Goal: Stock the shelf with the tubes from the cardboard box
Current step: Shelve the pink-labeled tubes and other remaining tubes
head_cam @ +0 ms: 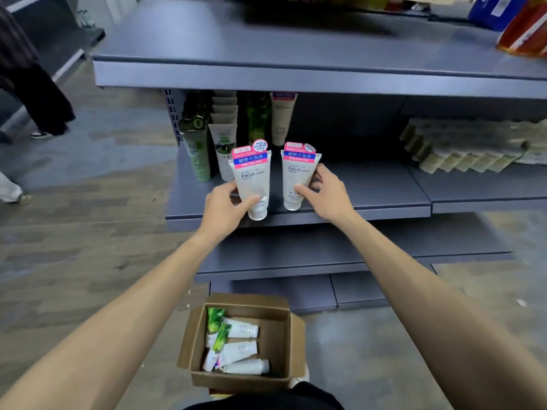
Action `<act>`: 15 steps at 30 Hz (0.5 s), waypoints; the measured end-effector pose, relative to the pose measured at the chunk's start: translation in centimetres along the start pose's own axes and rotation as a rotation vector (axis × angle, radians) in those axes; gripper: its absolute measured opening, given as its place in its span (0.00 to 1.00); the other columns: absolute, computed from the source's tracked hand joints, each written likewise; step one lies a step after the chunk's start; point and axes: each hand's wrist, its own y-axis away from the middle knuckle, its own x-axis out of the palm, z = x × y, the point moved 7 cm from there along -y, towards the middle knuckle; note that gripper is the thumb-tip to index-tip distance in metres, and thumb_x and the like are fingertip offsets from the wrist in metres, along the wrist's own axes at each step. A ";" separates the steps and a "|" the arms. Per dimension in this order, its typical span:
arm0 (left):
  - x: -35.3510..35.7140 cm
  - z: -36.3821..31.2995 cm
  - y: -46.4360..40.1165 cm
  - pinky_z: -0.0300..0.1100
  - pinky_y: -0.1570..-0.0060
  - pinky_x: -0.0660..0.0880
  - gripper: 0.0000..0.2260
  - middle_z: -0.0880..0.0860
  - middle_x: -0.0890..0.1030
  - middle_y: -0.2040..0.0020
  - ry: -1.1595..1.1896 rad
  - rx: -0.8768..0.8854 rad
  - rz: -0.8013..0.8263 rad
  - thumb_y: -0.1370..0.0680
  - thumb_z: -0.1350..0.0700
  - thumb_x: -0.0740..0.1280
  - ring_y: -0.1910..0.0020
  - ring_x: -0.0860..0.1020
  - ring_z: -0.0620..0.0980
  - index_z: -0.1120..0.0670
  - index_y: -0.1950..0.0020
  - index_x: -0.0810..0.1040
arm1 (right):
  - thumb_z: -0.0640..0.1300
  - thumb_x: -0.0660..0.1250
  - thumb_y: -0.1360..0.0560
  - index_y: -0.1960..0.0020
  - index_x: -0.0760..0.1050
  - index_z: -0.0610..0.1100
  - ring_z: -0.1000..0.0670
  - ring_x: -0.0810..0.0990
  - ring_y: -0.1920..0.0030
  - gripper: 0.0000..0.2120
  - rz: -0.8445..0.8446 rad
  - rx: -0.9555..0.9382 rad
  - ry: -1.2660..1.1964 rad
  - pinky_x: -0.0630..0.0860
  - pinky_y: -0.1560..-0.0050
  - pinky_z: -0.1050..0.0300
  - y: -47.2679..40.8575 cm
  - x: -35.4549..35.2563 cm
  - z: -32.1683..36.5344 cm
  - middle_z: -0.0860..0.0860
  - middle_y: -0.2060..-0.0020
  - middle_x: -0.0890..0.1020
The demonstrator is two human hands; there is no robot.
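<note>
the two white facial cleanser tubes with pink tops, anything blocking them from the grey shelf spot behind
Nothing visible does. The left hand and right hand each hold a white tube over bare grey shelf; the green tubes stand off left.

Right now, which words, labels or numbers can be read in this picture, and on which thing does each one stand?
"Facial", "Deep Clean Care": tube in the left hand.
"Facial", "Deep Clean Care": tube in the right hand.
Small print on both tubes: too small.
Shelf tubes, box tubes, top-shelf packs: blurred, unreadable.
</note>
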 end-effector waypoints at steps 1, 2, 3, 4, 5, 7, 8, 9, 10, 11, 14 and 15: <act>0.4 -0.2 -0.4 0.38 0.51 0.78 0.14 0.44 0.84 0.49 -0.006 -0.003 -0.009 0.27 0.52 0.75 0.52 0.82 0.42 0.49 0.42 0.82 | 0.44 0.72 0.26 0.37 0.72 0.50 0.57 0.81 0.46 0.19 0.005 0.002 0.002 0.79 0.43 0.57 -0.6 -0.2 -0.4 0.55 0.45 0.82; 0.9 -0.4 -0.8 0.36 0.52 0.77 0.14 0.44 0.84 0.49 -0.014 -0.003 -0.017 0.27 0.52 0.75 0.52 0.82 0.42 0.50 0.41 0.82 | 0.44 0.72 0.26 0.37 0.72 0.50 0.56 0.81 0.46 0.19 0.013 0.005 0.002 0.79 0.43 0.56 -1.2 -0.4 -0.9 0.55 0.45 0.82; 1.3 -0.7 -1.2 0.33 0.53 0.76 0.15 0.44 0.84 0.49 -0.023 -0.005 -0.023 0.27 0.52 0.75 0.52 0.82 0.41 0.50 0.41 0.82 | 0.43 0.72 0.26 0.37 0.72 0.49 0.56 0.81 0.46 0.19 0.023 0.007 0.007 0.79 0.43 0.55 -1.7 -0.6 -1.4 0.55 0.45 0.82; 1.7 -0.9 -1.5 0.28 0.55 0.75 0.15 0.43 0.84 0.50 -0.031 -0.007 -0.030 0.26 0.53 0.74 0.53 0.81 0.40 0.51 0.40 0.82 | 0.44 0.72 0.26 0.38 0.72 0.49 0.55 0.81 0.46 0.18 0.036 0.006 0.021 0.79 0.43 0.53 -2.2 -0.8 -1.8 0.54 0.45 0.82; 2.0 -1.1 -1.9 0.25 0.56 0.73 0.15 0.44 0.84 0.50 -0.039 -0.010 -0.036 0.26 0.53 0.74 0.54 0.81 0.38 0.51 0.40 0.82 | 0.44 0.72 0.26 0.38 0.72 0.48 0.54 0.81 0.46 0.18 0.048 0.002 0.035 0.79 0.43 0.52 -2.7 -0.9 -2.3 0.54 0.46 0.82; 2.5 -1.4 -2.4 0.22 0.58 0.71 0.14 0.43 0.83 0.50 -0.057 -0.016 -0.045 0.26 0.54 0.74 0.56 0.80 0.35 0.51 0.41 0.81 | 0.44 0.72 0.26 0.38 0.72 0.48 0.53 0.81 0.47 0.18 0.069 -0.008 0.042 0.79 0.44 0.50 -3.6 -1.1 -3.1 0.53 0.46 0.82; 2.8 -1.5 -2.7 0.21 0.59 0.71 0.14 0.42 0.83 0.50 -0.068 -0.018 -0.050 0.26 0.54 0.74 0.56 0.79 0.33 0.50 0.40 0.81 | 0.45 0.72 0.26 0.37 0.72 0.49 0.53 0.81 0.47 0.19 0.078 -0.008 0.042 0.79 0.44 0.50 -4.1 -1.2 -3.3 0.53 0.46 0.82; 3.0 -1.6 -2.8 0.20 0.59 0.70 0.14 0.41 0.82 0.50 -0.078 -0.023 -0.054 0.26 0.54 0.74 0.57 0.79 0.31 0.50 0.40 0.81 | 0.46 0.71 0.26 0.37 0.71 0.49 0.53 0.81 0.47 0.19 0.087 -0.005 0.042 0.79 0.44 0.51 -4.5 -1.3 -3.5 0.54 0.46 0.81; 3.1 -1.5 -2.9 0.20 0.59 0.70 0.14 0.40 0.82 0.51 -0.085 -0.030 -0.060 0.25 0.54 0.73 0.57 0.78 0.31 0.49 0.40 0.81 | 0.46 0.71 0.26 0.37 0.71 0.50 0.52 0.80 0.47 0.19 0.093 -0.002 0.043 0.79 0.44 0.52 -4.9 -1.4 -3.7 0.54 0.46 0.81; 3.3 -1.4 -3.0 0.20 0.60 0.69 0.14 0.40 0.81 0.51 -0.088 -0.038 -0.069 0.25 0.54 0.73 0.58 0.78 0.30 0.50 0.40 0.81 | 0.47 0.71 0.26 0.37 0.71 0.50 0.52 0.80 0.47 0.19 0.098 -0.002 0.039 0.78 0.45 0.54 -5.2 -1.5 -3.9 0.54 0.46 0.81; 3.5 -1.0 -3.1 0.20 0.59 0.70 0.14 0.41 0.81 0.50 -0.107 -0.058 -0.091 0.25 0.53 0.74 0.57 0.78 0.32 0.51 0.40 0.81 | 0.47 0.71 0.25 0.35 0.70 0.49 0.53 0.79 0.47 0.20 0.111 0.000 0.016 0.76 0.47 0.59 -6.1 -1.6 -4.2 0.54 0.45 0.80; 3.5 -0.8 -3.2 0.20 0.59 0.70 0.14 0.41 0.82 0.50 -0.117 -0.067 -0.098 0.25 0.53 0.74 0.56 0.79 0.33 0.51 0.40 0.81 | 0.47 0.71 0.25 0.35 0.70 0.49 0.53 0.79 0.47 0.20 0.115 0.001 0.017 0.76 0.47 0.59 -6.3 -1.6 -4.4 0.55 0.44 0.79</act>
